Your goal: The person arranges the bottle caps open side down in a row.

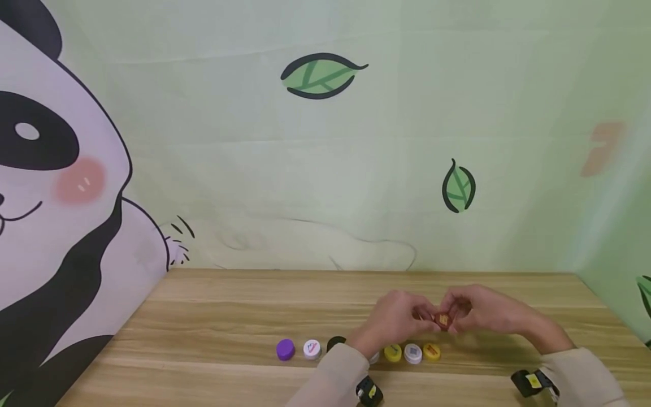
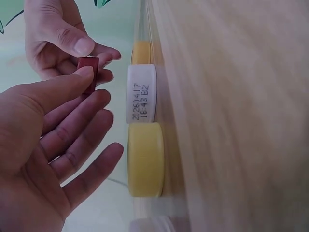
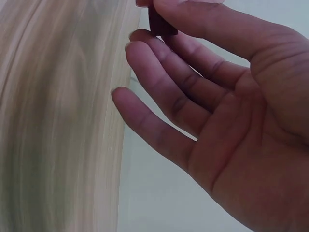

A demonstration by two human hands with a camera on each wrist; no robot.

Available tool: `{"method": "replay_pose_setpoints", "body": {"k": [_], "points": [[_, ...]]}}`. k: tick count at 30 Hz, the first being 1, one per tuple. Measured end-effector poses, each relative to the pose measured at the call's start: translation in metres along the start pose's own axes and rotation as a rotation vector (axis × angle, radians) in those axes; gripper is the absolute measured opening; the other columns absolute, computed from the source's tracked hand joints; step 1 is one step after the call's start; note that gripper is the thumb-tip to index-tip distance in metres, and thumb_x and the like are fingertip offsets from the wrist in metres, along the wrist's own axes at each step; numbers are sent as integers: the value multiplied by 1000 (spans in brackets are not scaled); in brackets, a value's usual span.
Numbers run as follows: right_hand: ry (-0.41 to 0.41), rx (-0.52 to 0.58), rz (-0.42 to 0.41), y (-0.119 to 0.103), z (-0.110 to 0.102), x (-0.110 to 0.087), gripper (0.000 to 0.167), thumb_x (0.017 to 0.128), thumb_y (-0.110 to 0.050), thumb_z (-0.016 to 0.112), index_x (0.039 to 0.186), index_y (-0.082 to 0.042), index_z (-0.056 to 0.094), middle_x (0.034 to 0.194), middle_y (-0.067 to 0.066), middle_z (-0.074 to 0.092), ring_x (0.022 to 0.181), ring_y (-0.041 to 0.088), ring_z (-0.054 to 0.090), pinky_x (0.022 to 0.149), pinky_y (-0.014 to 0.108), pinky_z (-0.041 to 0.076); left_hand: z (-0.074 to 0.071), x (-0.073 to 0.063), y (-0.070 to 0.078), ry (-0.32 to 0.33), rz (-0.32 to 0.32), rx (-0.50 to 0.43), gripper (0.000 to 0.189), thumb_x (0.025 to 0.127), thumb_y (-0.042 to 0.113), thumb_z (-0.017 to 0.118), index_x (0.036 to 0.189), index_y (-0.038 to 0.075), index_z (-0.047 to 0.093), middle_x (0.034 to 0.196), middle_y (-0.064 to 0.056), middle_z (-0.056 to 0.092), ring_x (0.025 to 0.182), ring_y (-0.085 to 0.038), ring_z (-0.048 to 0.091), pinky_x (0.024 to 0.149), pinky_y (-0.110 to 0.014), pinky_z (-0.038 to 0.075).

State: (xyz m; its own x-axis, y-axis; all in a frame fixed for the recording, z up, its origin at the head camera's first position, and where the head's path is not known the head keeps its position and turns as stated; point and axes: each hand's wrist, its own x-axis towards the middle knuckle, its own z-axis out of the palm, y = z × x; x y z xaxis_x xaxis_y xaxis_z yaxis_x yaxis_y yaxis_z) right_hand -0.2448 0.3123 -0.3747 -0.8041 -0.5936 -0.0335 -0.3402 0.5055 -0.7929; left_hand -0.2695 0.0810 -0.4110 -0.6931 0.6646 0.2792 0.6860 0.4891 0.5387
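A dark red bottle cap (image 1: 443, 321) with yellowish print on its top is held up over the table between both hands. My left hand (image 1: 394, 316) pinches it from the left; in the left wrist view its thumb presses on the red cap (image 2: 87, 62). From the other side, my right hand (image 1: 483, 311) holds the same cap between thumb and fingertips. In the right wrist view the cap (image 3: 160, 23) shows only in part at the top edge, and the other fingers of the right hand (image 3: 217, 106) spread loosely below it.
Several bottle caps lie in a row on the wooden table (image 1: 213, 316): purple (image 1: 285, 349), white (image 1: 312, 349), a black one (image 1: 335, 342) partly behind the left arm, yellow (image 1: 393, 353), white (image 1: 413, 353) and yellow-orange (image 1: 432, 351). A panda-and-leaf backdrop (image 1: 229, 141) stands behind.
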Motion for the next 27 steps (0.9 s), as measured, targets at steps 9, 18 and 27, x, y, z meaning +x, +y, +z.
{"method": "replay_pose_setpoints", "body": {"k": [9,18,27], "points": [[-69,32,14,3,1,-1,24,88,3,79,110,1,68,100,10,73,89,21,69,77,27,57,1,-3,4,-96,-30,-14,17,92,22,86,107,15,83,88,14,78,74,13,61,75,-10,47],[-103,15,15,4,2,-4,25,86,1,81,107,-1,67,99,10,72,86,20,68,75,27,57,3,-4,8,-145,-57,-25,14,91,23,87,103,16,83,84,17,77,70,13,59,76,-10,46],[-134,52,5,8,5,-4,26,86,1,81,108,0,67,99,11,72,87,19,68,74,27,57,6,-5,12,-143,-46,63,13,89,28,89,98,20,84,84,18,77,68,16,56,69,-9,43]]}}
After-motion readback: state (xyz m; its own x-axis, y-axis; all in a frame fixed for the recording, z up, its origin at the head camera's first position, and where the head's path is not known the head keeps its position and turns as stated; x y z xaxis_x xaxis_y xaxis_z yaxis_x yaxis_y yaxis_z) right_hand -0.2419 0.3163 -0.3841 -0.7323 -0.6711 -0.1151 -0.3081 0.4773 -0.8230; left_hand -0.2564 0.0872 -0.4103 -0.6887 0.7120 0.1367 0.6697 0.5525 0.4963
